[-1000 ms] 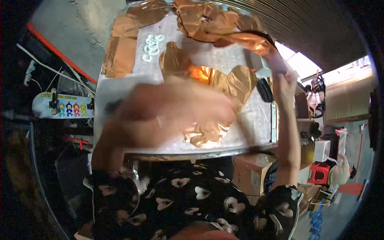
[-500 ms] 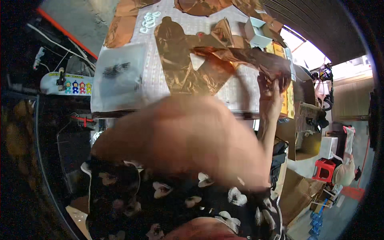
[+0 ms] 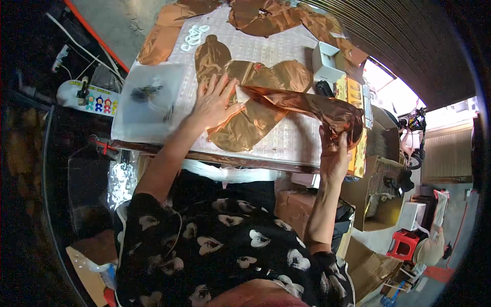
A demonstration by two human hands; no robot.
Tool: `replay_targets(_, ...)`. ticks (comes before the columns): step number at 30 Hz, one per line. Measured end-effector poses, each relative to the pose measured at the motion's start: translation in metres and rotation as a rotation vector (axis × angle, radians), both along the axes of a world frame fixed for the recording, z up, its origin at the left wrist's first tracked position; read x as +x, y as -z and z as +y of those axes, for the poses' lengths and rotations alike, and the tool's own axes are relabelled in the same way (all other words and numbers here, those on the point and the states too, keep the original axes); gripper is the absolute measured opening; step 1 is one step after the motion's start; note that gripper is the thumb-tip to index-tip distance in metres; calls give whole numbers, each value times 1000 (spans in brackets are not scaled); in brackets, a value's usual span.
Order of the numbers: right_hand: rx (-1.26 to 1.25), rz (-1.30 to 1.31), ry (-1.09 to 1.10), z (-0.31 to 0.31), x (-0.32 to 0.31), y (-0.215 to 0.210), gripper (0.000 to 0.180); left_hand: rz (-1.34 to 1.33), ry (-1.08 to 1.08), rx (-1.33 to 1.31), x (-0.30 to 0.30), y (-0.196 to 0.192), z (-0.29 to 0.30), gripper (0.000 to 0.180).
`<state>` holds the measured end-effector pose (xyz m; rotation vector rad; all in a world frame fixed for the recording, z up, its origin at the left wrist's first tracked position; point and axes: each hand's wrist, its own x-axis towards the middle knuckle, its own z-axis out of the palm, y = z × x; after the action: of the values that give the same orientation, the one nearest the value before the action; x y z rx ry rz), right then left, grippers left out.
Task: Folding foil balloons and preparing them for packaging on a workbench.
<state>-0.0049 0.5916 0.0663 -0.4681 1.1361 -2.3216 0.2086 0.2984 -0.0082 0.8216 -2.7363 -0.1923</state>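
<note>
Left of the white box (image 3: 330, 74), our left hand (image 3: 216, 105) lies on flat copper foil (image 3: 245, 130), fingers apart; nearer us than the box, our right hand (image 3: 335, 159) clamps its fingers on the lifted foil (image 3: 327, 108). Pulling gently should prevent creases.

Left hand (image 3: 216, 102): fingers spread on a flat, shiny copper foil shape (image 3: 250, 128)
Right hand (image 3: 337, 152): gripping a crumpled foil piece (image 3: 318, 106)
Surface (image 3: 276, 48): pale, carrying white rings (image 3: 193, 38), open white box (image 3: 329, 62), translucent plastic (image 3: 151, 105)
</note>
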Motion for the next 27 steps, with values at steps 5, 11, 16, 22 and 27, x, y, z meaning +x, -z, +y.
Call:
replay_targets(5,-48,-180,-75,-4,-9,6,42,373,-27,132,4,-13,-9,73)
replay_targets(11,-83,-151,-122,0,8,-10,44,360,-392,1627,-11,-62,-9,89)
replay_targets(16,10,148,-238,34,23,11,47,363,-313,1619,-42,-36,-21,77)
replay_targets(22,413,492,-65,40,55,4,21,262,34,1010,-66,-26,-67,28)
replay_targets(27,537,722,244,22,70,-2,22,518,136,937,-99,-92,-95,21)
